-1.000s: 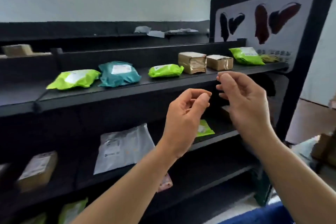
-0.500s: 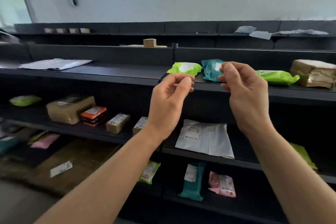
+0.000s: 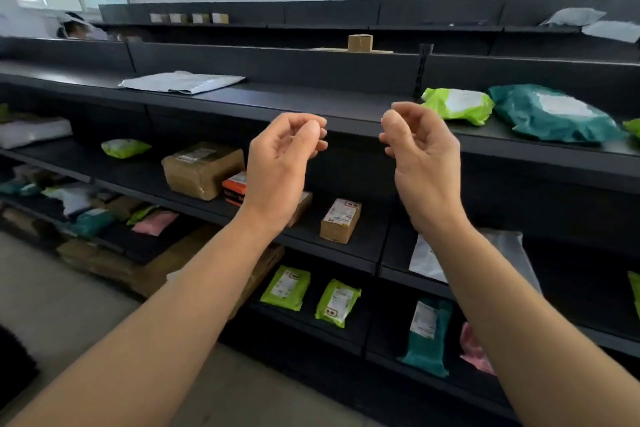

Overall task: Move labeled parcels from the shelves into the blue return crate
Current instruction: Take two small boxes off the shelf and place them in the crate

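Both hands raised in front of black metal shelves (image 3: 311, 114), nothing held. Left hand (image 3: 277, 170) loosely curled, fingers (image 3: 313, 130) pinched toward thumb on air; right hand (image 3: 424, 156) same, half-closed and bare. Blue return crate not in view.

Parcels spread over several tiers. Upper shelf, right: lime-green poly mailer with white label (image 3: 457, 106), just beside a larger teal poly mailer with white label (image 3: 550, 114). Upper shelf, left: flat grey poly bag (image 3: 180, 81). Middle shelf: big brown taped cardboard box (image 3: 201, 170), small orange-and-black carton (image 3: 235, 187) touching it, small brown labeled box (image 3: 341, 220) just right of the left wrist. Lower shelf: two lime-green labeled pouches (image 3: 311, 295), teal pouch (image 3: 427, 336), pink pouch (image 3: 476, 350) at right.

Handling guesses: mailers look soft, light, puffy, film likely slick (pinching a corner risks slipping or tearing); better to clamp across the middle, thumb on top, fingers under. Small brown box looks stiff and light, one-hand grab across the narrow sides should do. Big brown box probably heavier, tape glossy, so two hands on opposite ends or under the base. Grey bag lies flat, likely needs a slide to the shelf edge before lifting. Nearest to the right hand: lime-green mailer.
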